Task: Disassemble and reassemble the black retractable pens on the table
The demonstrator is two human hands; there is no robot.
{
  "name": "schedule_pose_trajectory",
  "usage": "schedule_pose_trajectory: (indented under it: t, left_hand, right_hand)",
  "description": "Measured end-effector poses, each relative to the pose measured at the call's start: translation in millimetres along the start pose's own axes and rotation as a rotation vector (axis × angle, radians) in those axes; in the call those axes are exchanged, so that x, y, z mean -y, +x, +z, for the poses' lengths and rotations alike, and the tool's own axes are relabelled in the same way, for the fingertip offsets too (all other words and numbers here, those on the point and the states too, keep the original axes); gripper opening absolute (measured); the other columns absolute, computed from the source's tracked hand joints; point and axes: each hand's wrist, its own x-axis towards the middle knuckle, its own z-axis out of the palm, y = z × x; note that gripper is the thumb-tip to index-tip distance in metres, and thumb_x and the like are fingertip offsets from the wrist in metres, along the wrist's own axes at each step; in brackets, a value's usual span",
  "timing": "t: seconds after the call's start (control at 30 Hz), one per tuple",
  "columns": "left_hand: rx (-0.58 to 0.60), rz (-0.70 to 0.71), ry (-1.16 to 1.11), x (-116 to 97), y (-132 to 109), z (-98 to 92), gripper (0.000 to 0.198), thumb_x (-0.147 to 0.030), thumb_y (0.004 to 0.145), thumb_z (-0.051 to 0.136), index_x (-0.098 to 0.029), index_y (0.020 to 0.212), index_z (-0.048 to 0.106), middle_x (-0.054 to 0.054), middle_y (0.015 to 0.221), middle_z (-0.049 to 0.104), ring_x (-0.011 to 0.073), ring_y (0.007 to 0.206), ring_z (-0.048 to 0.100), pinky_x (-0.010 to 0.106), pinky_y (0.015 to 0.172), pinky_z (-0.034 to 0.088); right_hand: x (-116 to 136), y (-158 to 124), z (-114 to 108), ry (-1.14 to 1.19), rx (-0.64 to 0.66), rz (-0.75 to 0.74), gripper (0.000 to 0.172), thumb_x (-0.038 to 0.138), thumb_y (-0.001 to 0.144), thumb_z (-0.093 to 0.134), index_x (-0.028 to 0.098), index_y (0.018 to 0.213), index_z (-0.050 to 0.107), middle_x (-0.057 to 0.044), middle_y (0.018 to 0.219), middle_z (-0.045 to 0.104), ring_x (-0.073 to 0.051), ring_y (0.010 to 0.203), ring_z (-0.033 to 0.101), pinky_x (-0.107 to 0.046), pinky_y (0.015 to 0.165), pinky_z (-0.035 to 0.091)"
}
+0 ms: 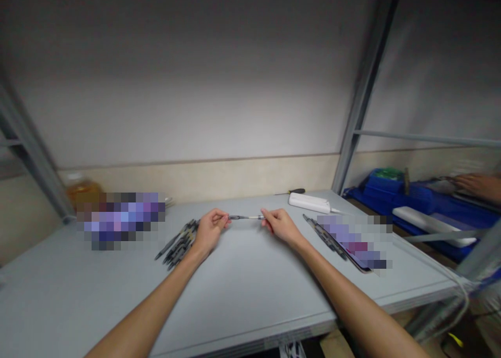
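Between the fingers [223, 221], any lettering on the pen [235, 217] is illegible.

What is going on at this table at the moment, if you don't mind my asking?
A person holds a slim pen level above the table, the left hand with its dark end in its grip and the right hand gripping the other end; a thin, pale section shows between. A bunch of similar pens lies beside the left hand, and a smaller group lies to the right of the right hand.
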Motion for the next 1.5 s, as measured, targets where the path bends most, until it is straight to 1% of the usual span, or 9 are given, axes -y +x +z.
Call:
schedule_pose_trajectory:
  t: [0.1,0.3,0.5,0.7,0.9,1.0,1.17,1.37,1.5]
  left_hand:
    - [0.011,0.01,-0.001,2.0,-0.1,0.7,0.032,-0.046,0.061,0.063,-0.016,0.068,0.054,0.0,0.058,0.061,0.0149,0.061,0.06,0.025,0.061,0.045]
    - [-0.023,-0.013,-0.042,5.4,1.2,-0.9,0.03,-0.042,0.062,0.065,-0.014,0.07,0.056,0.002,0.061,0.064,0.0115,0.055,0.056,0.023,0.058,0.043]
    - [0.009,-0.058,-0.127,-0.1,-3.7,1.8,0.03,-0.041,0.06,0.068,-0.014,0.07,0.057,0.001,0.06,0.064,0.0102,0.055,0.056,0.022,0.059,0.043]
    - [0.031,-0.061,-0.139,-0.4,-4.6,4.1,0.031,-0.041,0.058,0.07,-0.014,0.069,0.058,0.0,0.058,0.062,0.0121,0.059,0.058,0.022,0.06,0.043]
    - [-0.015,-0.059,-0.094,0.3,-1.6,1.6,0.032,-0.044,0.059,0.068,-0.014,0.068,0.058,0.0,0.057,0.061,0.0089,0.051,0.052,0.02,0.055,0.039]
    - [-0.028,-0.081,-0.101,1.4,-1.3,0.4,0.033,-0.044,0.059,0.068,-0.014,0.067,0.058,-0.001,0.055,0.06,0.0083,0.049,0.05,0.02,0.054,0.038]
    - [-0.001,-0.094,-0.116,2.3,-2.8,2.0,0.034,-0.044,0.058,0.068,-0.014,0.068,0.057,-0.001,0.053,0.06,0.0086,0.05,0.051,0.02,0.054,0.038]
    - [-0.034,-0.156,-0.126,2.0,-1.6,2.1,0.036,-0.045,0.054,0.069,-0.014,0.066,0.056,-0.002,0.052,0.057,0.0072,0.046,0.047,0.02,0.05,0.037]
    - [-0.039,-0.246,-0.185,2.5,-2.0,2.2,0.037,-0.044,0.05,0.071,-0.013,0.065,0.055,-0.003,0.051,0.056,0.0064,0.045,0.047,0.02,0.049,0.038]
  right_hand:
    - [0.6,0.1,0.2,-0.003,-0.005,0.042,0.055,0.056,0.078,0.04,0.015,0.046,0.057,0.002,0.034,0.042,-0.008,0.032,0.037,-0.021,0.037,0.029]
    - [3.2,0.2,0.6,0.127,0.009,-0.086,0.035,0.038,0.065,0.064,0.017,0.094,0.063,-0.001,0.067,0.06,-0.013,0.056,0.053,-0.02,0.042,0.04]
    - [8.4,-3.5,1.6,0.065,0.031,-0.122,0.028,0.041,0.073,0.057,0.014,0.081,0.063,0.001,0.052,0.054,-0.01,0.046,0.047,-0.021,0.046,0.038]
    - [5.7,-2.6,1.4,-0.105,0.061,-0.038,0.053,0.053,0.082,0.036,0.013,0.053,0.056,0.004,0.037,0.04,-0.008,0.036,0.036,-0.02,0.041,0.029]
    - [6.7,-2.0,-0.2,-0.059,-0.01,-0.185,0.036,0.041,0.07,0.061,0.016,0.094,0.06,0.002,0.063,0.055,-0.009,0.051,0.047,-0.02,0.049,0.036]
    - [6.2,-3.0,0.3,-0.09,0.04,-0.164,0.027,0.04,0.074,0.056,0.014,0.078,0.062,0.001,0.057,0.055,-0.01,0.049,0.046,-0.02,0.048,0.036]
    - [6.3,-4.8,1.3,-0.134,0.108,-0.029,0.054,0.051,0.085,0.032,0.014,0.054,0.056,0.003,0.038,0.042,-0.008,0.038,0.038,-0.021,0.044,0.032]
    - [6.3,-3.4,-0.2,-0.07,0.017,-0.194,0.039,0.038,0.069,0.063,0.017,0.101,0.058,0.001,0.07,0.057,-0.009,0.053,0.049,-0.02,0.051,0.037]
    - [4.9,-3.9,0.7,-0.184,0.067,-0.17,0.027,0.038,0.079,0.05,0.014,0.077,0.062,0.002,0.054,0.053,-0.009,0.048,0.045,-0.021,0.05,0.035]
